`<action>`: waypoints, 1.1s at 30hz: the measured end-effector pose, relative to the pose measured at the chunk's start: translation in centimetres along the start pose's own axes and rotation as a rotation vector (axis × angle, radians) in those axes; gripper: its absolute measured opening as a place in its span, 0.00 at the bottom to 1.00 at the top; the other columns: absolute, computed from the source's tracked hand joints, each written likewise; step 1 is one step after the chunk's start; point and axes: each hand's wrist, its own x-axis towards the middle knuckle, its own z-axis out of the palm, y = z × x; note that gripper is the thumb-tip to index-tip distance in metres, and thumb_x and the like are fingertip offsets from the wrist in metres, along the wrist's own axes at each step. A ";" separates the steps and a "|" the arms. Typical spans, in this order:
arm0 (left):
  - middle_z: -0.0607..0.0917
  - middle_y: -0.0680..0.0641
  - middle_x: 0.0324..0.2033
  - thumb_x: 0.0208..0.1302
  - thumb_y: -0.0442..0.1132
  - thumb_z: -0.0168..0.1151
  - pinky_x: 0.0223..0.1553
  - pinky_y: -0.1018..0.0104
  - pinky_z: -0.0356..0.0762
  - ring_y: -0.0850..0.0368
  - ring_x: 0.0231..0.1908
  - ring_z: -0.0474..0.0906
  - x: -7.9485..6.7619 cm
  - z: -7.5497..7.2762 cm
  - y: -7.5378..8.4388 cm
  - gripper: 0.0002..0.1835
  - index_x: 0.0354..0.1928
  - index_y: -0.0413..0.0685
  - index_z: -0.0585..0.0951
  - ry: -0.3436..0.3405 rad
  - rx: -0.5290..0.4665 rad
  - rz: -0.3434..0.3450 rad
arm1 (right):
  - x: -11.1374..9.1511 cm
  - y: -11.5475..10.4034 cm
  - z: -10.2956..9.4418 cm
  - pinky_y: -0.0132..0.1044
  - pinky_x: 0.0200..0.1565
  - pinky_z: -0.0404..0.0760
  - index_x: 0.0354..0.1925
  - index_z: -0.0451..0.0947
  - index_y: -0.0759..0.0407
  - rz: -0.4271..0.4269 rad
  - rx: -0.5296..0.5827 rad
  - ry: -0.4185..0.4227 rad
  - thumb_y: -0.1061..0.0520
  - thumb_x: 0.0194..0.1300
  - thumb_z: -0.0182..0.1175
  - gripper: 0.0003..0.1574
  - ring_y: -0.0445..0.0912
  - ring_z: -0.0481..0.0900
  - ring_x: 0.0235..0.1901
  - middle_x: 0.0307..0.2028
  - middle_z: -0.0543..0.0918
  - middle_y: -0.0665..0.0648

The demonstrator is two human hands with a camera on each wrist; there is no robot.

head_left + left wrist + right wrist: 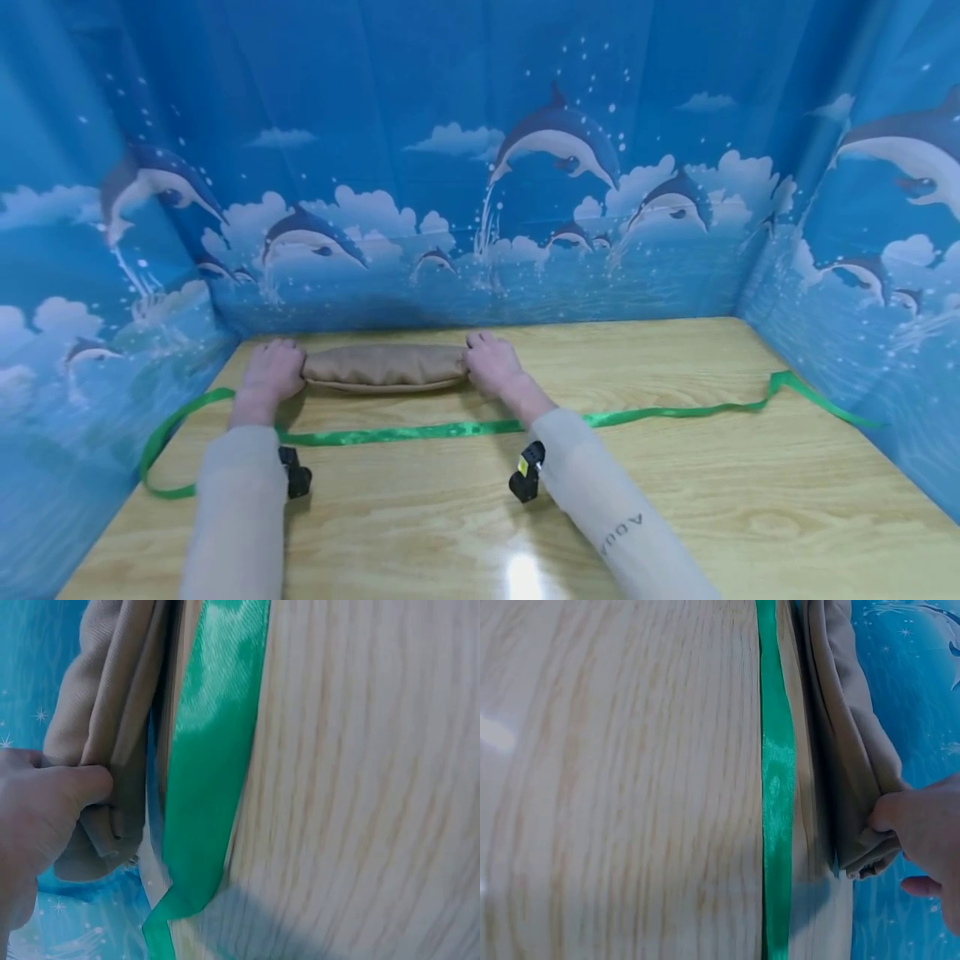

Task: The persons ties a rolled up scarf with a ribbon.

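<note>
A roll of folded brown cloth (384,367) lies lengthwise between my two hands near the back edge of the table. At its left end my left hand (276,368) pinches the fabric; in the left wrist view the thumb presses on the folds of the cloth (112,697). My right hand (492,364) grips the opposite end, with layered folds of the cloth (859,742) showing by the thumb in the right wrist view. A long green ribbon (420,432) runs across the table on the near side of the roll, passing under both forearms.
The ribbon's left end curls into a loop near the table's left edge, and its right end bends towards the right edge. Blue curtains (420,275) printed with dolphins border the wood-grain table (420,517) at the back and both sides. Small black devices sit at both wrists.
</note>
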 end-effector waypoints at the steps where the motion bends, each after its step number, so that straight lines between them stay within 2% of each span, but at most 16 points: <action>1: 0.79 0.35 0.32 0.49 0.32 0.64 0.42 0.40 0.71 0.35 0.38 0.75 -0.1 0.0 0.0 0.07 0.31 0.35 0.79 0.011 0.003 0.013 | 0.0 0.1 0.0 0.37 0.37 0.78 0.46 0.82 0.49 -0.007 -0.002 0.002 0.55 0.66 0.55 0.13 0.46 0.71 0.44 0.43 0.75 0.53; 7: 0.78 0.34 0.33 0.46 0.35 0.70 0.41 0.43 0.72 0.36 0.38 0.74 -0.6 -0.3 -0.1 0.15 0.33 0.34 0.76 0.069 0.005 0.072 | -0.3 0.4 -0.3 0.35 0.40 0.77 0.45 0.81 0.54 -0.033 0.024 0.025 0.56 0.62 0.58 0.12 0.46 0.74 0.42 0.39 0.80 0.52; 14: 0.77 0.34 0.35 0.49 0.34 0.69 0.41 0.43 0.72 0.36 0.39 0.73 -0.6 -0.8 0.1 0.15 0.35 0.35 0.74 0.070 -0.003 0.096 | -0.6 1.1 -0.8 0.38 0.44 0.76 0.40 0.75 0.58 -0.058 0.094 0.086 0.58 0.61 0.58 0.08 0.49 0.74 0.41 0.38 0.79 0.55; 19: 0.76 0.36 0.33 0.53 0.33 0.66 0.38 0.44 0.71 0.37 0.38 0.73 -0.3 -1.3 0.4 0.14 0.37 0.36 0.72 0.071 -0.007 0.117 | -0.8 1.8 -1.2 0.39 0.46 0.75 0.42 0.74 0.60 -0.071 0.116 0.123 0.58 0.60 0.58 0.11 0.50 0.74 0.42 0.41 0.79 0.57; 24: 0.74 0.39 0.30 0.54 0.33 0.65 0.35 0.46 0.70 0.40 0.34 0.72 0.0 -2.0 0.8 0.12 0.35 0.38 0.71 0.092 0.000 0.153 | -1.2 2.7 -1.8 0.41 0.43 0.75 0.43 0.74 0.60 -0.075 0.137 0.160 0.57 0.61 0.60 0.12 0.51 0.74 0.40 0.40 0.79 0.57; 28: 0.73 0.40 0.30 0.51 0.34 0.69 0.33 0.48 0.71 0.41 0.32 0.72 0.1 -2.4 1.2 0.14 0.34 0.38 0.72 0.119 0.038 0.182 | -1.6 3.4 -2.2 0.41 0.39 0.74 0.39 0.73 0.58 -0.106 0.135 0.184 0.56 0.61 0.60 0.09 0.49 0.74 0.37 0.36 0.78 0.56; 33: 0.73 0.40 0.30 0.49 0.35 0.70 0.33 0.49 0.68 0.42 0.32 0.72 0.3 -2.7 2.0 0.15 0.33 0.39 0.72 0.155 0.069 0.207 | -2.4 4.1 -2.6 0.40 0.35 0.72 0.36 0.72 0.57 -0.129 0.158 0.198 0.55 0.60 0.63 0.10 0.48 0.71 0.34 0.34 0.75 0.54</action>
